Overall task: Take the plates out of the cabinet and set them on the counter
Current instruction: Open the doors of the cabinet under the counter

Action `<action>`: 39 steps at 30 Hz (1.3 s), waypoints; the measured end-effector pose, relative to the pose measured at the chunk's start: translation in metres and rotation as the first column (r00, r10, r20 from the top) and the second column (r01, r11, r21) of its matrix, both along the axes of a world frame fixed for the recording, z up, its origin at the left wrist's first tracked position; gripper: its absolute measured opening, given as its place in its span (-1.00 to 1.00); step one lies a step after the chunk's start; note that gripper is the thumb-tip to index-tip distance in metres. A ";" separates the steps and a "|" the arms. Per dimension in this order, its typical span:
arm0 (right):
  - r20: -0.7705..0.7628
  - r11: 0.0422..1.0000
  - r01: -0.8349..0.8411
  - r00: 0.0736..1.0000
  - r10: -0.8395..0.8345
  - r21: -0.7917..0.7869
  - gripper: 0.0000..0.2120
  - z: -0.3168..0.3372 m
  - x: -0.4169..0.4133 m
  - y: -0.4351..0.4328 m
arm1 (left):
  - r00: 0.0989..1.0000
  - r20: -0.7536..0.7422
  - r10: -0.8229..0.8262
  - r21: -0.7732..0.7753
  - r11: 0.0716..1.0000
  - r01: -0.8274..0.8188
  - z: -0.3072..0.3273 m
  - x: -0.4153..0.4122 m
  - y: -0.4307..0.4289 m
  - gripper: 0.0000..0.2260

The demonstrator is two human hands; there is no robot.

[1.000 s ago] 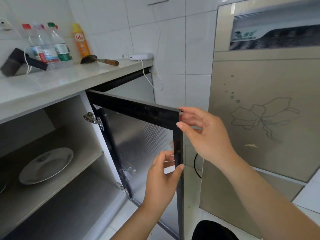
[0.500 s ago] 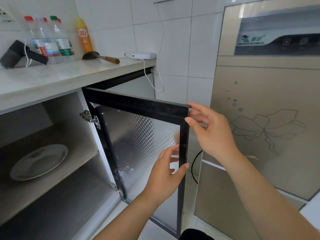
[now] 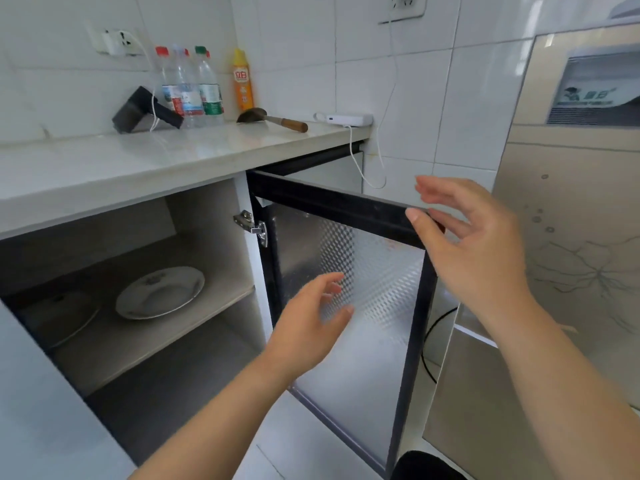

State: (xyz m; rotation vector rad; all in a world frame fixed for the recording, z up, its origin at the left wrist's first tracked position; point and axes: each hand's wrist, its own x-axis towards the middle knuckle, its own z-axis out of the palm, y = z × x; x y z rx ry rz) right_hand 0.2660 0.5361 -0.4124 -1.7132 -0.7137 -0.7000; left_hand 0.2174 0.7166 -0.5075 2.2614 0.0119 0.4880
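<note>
The cabinet stands open under the counter (image 3: 104, 168). A white plate (image 3: 160, 292) with a small dark pattern lies on the cabinet's middle shelf (image 3: 194, 327). A second plate (image 3: 59, 315) lies left of it in shadow, partly hidden. The black-framed door (image 3: 346, 209) with a patterned panel is swung out to the right. My left hand (image 3: 311, 327) hovers in front of the door panel, fingers apart, holding nothing. My right hand (image 3: 471, 244) is spread open at the door's top outer corner, thumb resting on the frame.
On the counter's back edge stand three water bottles (image 3: 188, 88), an orange bottle (image 3: 242, 81), a black device (image 3: 142, 110), a wooden-handled ladle (image 3: 273, 119) and a white power bank (image 3: 346, 118) with a cable. A tall beige appliance (image 3: 561, 271) stands right of the door.
Both hands have let go of the door's outer edge. The left hand has moved left, off the frame. The view has swung left, showing more of the cabinet and a second plate.
</note>
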 end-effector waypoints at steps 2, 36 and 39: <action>-0.031 0.997 -0.083 0.996 0.083 0.011 -0.71 0.000 -0.006 0.022 | 0.998 0.019 0.058 0.068 0.996 -0.059 0.007 -0.018 0.025 -0.59; -0.397 0.496 -0.779 0.623 0.674 -0.382 -0.56 -0.090 -0.104 0.425 | 0.455 0.031 0.890 0.542 0.367 -0.756 0.022 -0.298 0.238 -0.63; -0.395 0.488 -0.793 0.607 0.690 -0.366 -0.68 -0.089 -0.105 0.413 | 0.466 0.111 0.878 0.527 0.346 -0.777 0.037 -0.298 0.238 -0.65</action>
